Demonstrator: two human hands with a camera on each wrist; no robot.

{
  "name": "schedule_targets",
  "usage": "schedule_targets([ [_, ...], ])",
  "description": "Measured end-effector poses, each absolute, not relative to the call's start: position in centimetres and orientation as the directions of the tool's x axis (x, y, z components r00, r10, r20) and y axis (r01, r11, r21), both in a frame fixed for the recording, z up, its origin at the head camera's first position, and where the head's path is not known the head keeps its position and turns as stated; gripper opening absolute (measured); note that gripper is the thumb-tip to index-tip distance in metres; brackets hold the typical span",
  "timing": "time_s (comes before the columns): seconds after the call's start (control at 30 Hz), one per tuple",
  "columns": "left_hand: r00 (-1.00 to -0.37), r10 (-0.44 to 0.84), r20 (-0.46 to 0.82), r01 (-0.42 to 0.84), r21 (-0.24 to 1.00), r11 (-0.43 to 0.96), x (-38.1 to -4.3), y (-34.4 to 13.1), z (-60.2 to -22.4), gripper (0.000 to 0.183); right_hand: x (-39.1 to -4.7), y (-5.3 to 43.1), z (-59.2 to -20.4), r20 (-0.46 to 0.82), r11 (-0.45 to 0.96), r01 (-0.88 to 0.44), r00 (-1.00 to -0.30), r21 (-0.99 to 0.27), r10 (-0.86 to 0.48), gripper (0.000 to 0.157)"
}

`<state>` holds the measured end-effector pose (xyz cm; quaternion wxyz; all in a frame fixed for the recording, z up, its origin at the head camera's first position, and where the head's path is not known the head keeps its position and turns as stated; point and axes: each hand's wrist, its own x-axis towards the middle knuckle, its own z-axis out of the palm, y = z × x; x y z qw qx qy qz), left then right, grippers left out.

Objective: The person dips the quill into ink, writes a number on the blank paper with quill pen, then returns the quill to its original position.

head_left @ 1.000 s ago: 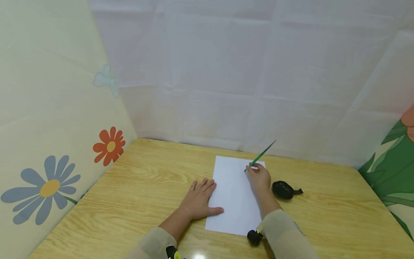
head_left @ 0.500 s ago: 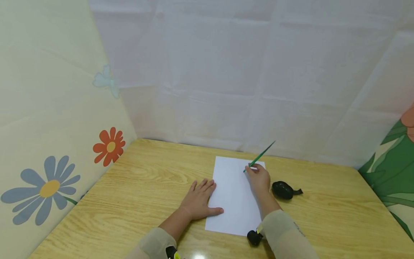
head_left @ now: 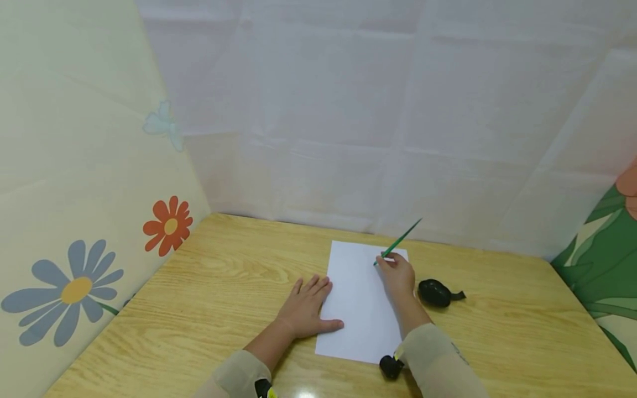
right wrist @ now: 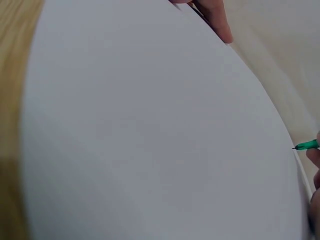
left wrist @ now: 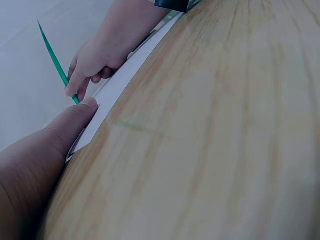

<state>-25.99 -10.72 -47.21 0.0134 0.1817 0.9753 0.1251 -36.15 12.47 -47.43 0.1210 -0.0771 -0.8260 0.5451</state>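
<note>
A white sheet of paper (head_left: 353, 309) lies on the wooden table, and no mark on it can be made out. My left hand (head_left: 306, 309) rests flat with fingers spread over the sheet's left edge, its thumb on the paper. Near the sheet's upper right, my right hand (head_left: 398, 276) pinches a slim green pen (head_left: 403, 236) between thumb and fingers. The pen slants, its long tapered end pointing up and right. In the right wrist view its dark tip (right wrist: 295, 148) is at the paper; whether it touches cannot be told.
A shiny black rounded object with a short tail (head_left: 435, 293) lies on the table (head_left: 239, 265) right of the right hand. A small black device (head_left: 391, 367) sits at the right sleeve's cuff. A pale cloth wall (head_left: 318, 121) stands behind the table, and flower-printed panels flank it.
My right hand and the green pen have shifted very slightly left and toward me. The left hand and the paper stay where they were.
</note>
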Motion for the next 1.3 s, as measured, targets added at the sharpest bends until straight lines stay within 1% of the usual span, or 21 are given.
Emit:
schedule_targets([
  [0.37, -0.932, 0.361, 0.021, 0.354, 0.251, 0.901, -25.95, -10.75, -47.35, 0.100, -36.05, 12.29, -47.49, 0.134, 0.407, -0.020, -0.958, -0.913, 0.253, 0.028],
  [0.7, -0.933, 0.358, 0.020, 0.351, 0.254, 0.901, -25.96, -10.77, -47.31, 0.100, -36.01, 12.04, -47.49, 0.137, 0.388, -0.031, -0.959, -0.921, 0.247, 0.027],
  [1.3, -0.933, 0.358, 0.022, 0.352, 0.252, 0.902, -25.94, -10.78, -47.37, 0.100, -35.61, 11.68, -47.29, 0.145, 0.392, -0.039, -0.959, -0.919, 0.244, 0.024],
])
